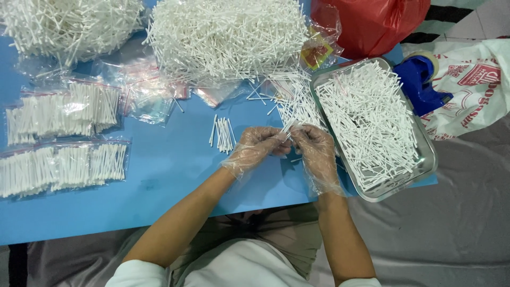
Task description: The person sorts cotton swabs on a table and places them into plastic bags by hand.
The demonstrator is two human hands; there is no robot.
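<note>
Both my hands wear thin clear plastic gloves and meet over the blue table [159, 175]. My left hand [257, 146] and my right hand [313, 146] pinch a small bunch of white cotton swabs [289, 127] between their fingertips. A little row of loose swabs [223, 134] lies on the table just left of my left hand. To the right of my right hand stands a metal tray [427, 159] filled with swabs.
Big heaps of swabs [228, 37] lie at the back of the table. Filled clear bags of swabs [64, 162] sit at the left. A red plastic bag [372, 21], a blue tape dispenser [419, 82] and a printed white bag [473, 90] are at the right.
</note>
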